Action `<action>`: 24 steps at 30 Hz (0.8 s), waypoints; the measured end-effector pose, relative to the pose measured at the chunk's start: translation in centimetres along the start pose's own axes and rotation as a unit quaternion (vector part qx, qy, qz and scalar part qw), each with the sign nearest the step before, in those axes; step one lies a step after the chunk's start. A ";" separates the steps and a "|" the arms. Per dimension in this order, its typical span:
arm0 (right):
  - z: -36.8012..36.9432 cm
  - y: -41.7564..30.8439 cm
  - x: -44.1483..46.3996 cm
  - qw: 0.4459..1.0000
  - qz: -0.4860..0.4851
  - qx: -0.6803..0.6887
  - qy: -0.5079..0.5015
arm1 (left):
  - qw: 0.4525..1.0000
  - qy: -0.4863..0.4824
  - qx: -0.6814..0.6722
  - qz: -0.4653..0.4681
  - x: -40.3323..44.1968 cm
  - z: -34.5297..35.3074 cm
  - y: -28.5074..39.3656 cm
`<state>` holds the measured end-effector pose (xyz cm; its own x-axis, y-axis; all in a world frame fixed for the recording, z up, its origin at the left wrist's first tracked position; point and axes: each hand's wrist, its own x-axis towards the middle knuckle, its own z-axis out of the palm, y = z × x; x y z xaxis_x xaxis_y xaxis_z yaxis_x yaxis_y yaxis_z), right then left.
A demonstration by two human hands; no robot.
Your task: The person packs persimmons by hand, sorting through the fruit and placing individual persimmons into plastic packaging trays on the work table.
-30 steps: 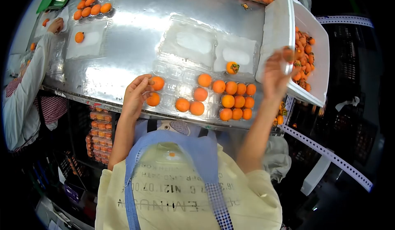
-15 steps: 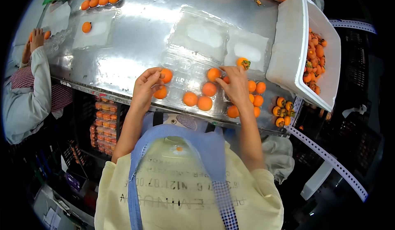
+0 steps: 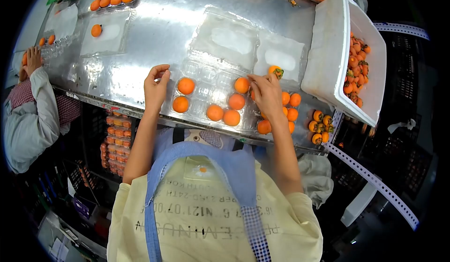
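My left hand (image 3: 156,87) is raised just left of the clear plastic tray (image 3: 201,91), thumb and fingers apart, holding nothing. Two orange persimmons sit in the tray's left column, the nearer-to-hand one (image 3: 186,86) above the other (image 3: 180,104). Several more fill cups on its right side and lower edge. At the upper-right persimmon (image 3: 242,85), the loosely curved fingertips of my right hand (image 3: 266,92) are beside the fruit, apparently not gripping it. Beneath that hand a second group of persimmons (image 3: 264,127) is partly hidden. One persimmon with a green calyx (image 3: 276,71) lies just beyond it.
A white foam box (image 3: 328,46) of persimmons stands at the right. Loose persimmons (image 3: 318,127) lie near the table's front edge. At the far left, a co-worker's hand (image 3: 33,60) is by another tray. Stacked packs (image 3: 117,142) sit below the table.
My left hand has let go of the upper-left persimmon and drawn back to the left, its fingers opening. My right hand has hardly moved. The co-worker's hand has shifted left and downward.
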<state>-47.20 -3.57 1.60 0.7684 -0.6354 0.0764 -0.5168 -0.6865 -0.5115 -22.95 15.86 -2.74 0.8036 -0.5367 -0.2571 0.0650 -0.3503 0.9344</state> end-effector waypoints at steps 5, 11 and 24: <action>0.5 -0.4 -0.5 0.996 -0.069 -0.050 0.001 | 0.999 -0.005 -0.028 -0.020 -0.3 -0.2 -0.7; 0.6 -1.1 0.5 0.984 -0.105 -0.135 -0.048 | 0.998 -0.026 -0.047 -0.030 -0.8 -0.2 -0.4; 1.1 -0.1 1.5 0.992 -0.050 -0.067 -0.095 | 0.997 -0.035 -0.069 -0.025 -1.6 -0.1 0.4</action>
<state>-45.57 -4.08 0.87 0.8688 -0.4928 -0.0475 -0.4703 -0.7916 -0.3901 -24.13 16.69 -1.91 0.7542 -0.5749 -0.3172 0.1898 -0.2716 0.9435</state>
